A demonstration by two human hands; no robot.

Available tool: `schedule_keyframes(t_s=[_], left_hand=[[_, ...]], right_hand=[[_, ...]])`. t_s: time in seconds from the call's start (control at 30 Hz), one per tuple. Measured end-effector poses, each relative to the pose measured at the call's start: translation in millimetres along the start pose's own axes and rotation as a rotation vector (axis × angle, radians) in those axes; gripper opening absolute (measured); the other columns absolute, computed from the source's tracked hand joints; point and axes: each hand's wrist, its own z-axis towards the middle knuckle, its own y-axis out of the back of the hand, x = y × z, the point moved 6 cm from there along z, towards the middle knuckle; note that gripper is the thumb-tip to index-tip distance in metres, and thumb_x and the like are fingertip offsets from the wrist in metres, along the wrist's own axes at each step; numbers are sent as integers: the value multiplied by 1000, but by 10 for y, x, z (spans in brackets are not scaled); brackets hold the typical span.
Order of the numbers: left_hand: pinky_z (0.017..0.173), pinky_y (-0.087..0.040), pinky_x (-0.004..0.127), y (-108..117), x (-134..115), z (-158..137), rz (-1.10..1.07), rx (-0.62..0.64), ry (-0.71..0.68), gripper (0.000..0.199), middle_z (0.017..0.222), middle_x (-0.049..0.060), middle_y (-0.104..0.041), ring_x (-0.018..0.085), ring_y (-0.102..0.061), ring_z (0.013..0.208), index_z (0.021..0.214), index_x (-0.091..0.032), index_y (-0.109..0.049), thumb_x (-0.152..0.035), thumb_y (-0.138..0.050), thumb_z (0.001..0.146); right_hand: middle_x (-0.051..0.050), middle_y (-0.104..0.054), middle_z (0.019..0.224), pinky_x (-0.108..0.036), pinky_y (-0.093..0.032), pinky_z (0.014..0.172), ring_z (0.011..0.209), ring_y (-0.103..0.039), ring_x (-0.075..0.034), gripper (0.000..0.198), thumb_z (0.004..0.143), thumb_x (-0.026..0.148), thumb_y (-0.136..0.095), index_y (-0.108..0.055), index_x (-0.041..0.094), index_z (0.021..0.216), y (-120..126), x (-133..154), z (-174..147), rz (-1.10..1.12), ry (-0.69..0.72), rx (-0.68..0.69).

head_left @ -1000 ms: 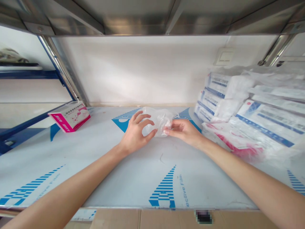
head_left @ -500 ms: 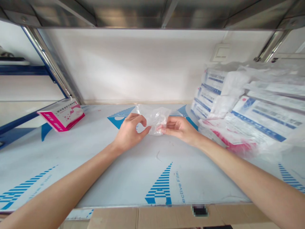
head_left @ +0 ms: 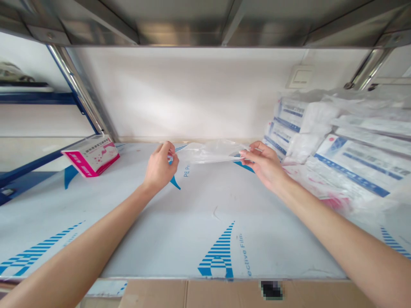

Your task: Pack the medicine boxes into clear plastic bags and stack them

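Note:
A clear plastic bag [head_left: 210, 152] is stretched sideways between my two hands, above the back part of the film-covered shelf [head_left: 180, 231]. My left hand [head_left: 161, 164] pinches its left end between thumb and fingers. At the other end, my right hand [head_left: 261, 162] grips the bag with the thumb against the fingertips. The plastic looks thin and wrinkled, and I see nothing inside it.
On the left stands a pink and white box [head_left: 93, 156]. Plastic-wrapped white and blue packs [head_left: 356, 162] are stacked on the right, with a pink and white packet [head_left: 321, 190] in front. A metal shelf [head_left: 180, 25] hangs overhead. Cardboard [head_left: 154, 293] lies below the front edge.
My hands have moved apart, the left going left and the right going right. The crumpled bag is now drawn out long between them. The view has shifted slightly.

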Motion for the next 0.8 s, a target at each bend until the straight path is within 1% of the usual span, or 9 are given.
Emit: schedule_keyframes(t_s=[0.1,0.23,0.37,0.47,0.53,0.6,0.7,0.77,0.8], left_hand=[[70,-54,29,5,12,8,-35,-11,-48,9,100,6,-58,18,-63,79,79,-21,-56,-14,-50,78],[77,-55,34,-25,-2,-12,69,25,-109,29,120,9,-58,19,-63,81,83,-21,-70,-11,-43,79],[82,-54,36,-56,55,-22,169,60,-56,40,129,9,-59,20,-65,80,99,-24,-76,-11,-43,79],[86,-53,37,-60,117,-13,141,56,32,37,119,9,-66,22,-67,82,105,-25,-75,-15,-47,82],[84,-54,37,-63,172,-1,49,67,144,31,106,8,-70,23,-68,78,106,-26,-74,-22,-53,84],[76,-57,37,-85,245,-4,-168,97,333,29,104,8,-69,23,-70,75,110,-24,-71,-34,-58,86],[68,-61,41,-180,267,-51,-636,159,612,50,120,14,-63,27,-73,81,123,-23,-61,-56,-59,86],[69,-63,44,-231,208,-74,-821,181,680,61,122,14,-62,27,-74,81,131,-26,-51,-59,-66,82],[70,-63,44,-246,181,-83,-851,179,683,64,117,12,-64,26,-74,80,132,-27,-49,-54,-71,79]], right_hand=[[7,-64,67,-24,-46,61,63,-58,-11,36,56,26,-87,-55,24,72,77,37,22,79,36,-89],[7,-60,65,-24,-44,59,62,-55,-10,31,56,23,-85,-58,25,71,108,85,5,92,77,-165],[6,-61,71,-26,-44,60,62,-54,-10,26,59,22,-82,-59,25,71,61,112,-14,88,102,-112],[6,-59,70,-26,-45,62,62,-54,-10,22,62,20,-79,-60,24,72,11,126,-37,84,117,-31],[6,-58,71,-26,-46,63,62,-55,-10,21,63,19,-78,-61,24,74,-36,148,-67,72,126,46],[5,-59,74,-26,-46,63,65,-56,-11,21,63,18,-79,-63,24,77,-118,170,-118,35,117,171],[3,-64,78,-25,-48,65,69,-59,-12,22,66,19,-82,-66,23,81,-305,169,-247,-98,71,433],[1,-68,80,-28,-51,69,74,-63,-14,19,70,21,-82,-69,22,84,-446,142,-364,-198,42,632],[1,-70,81,-29,-53,72,76,-65,-15,17,72,23,-81,-70,22,85,-507,127,-420,-227,34,716]])
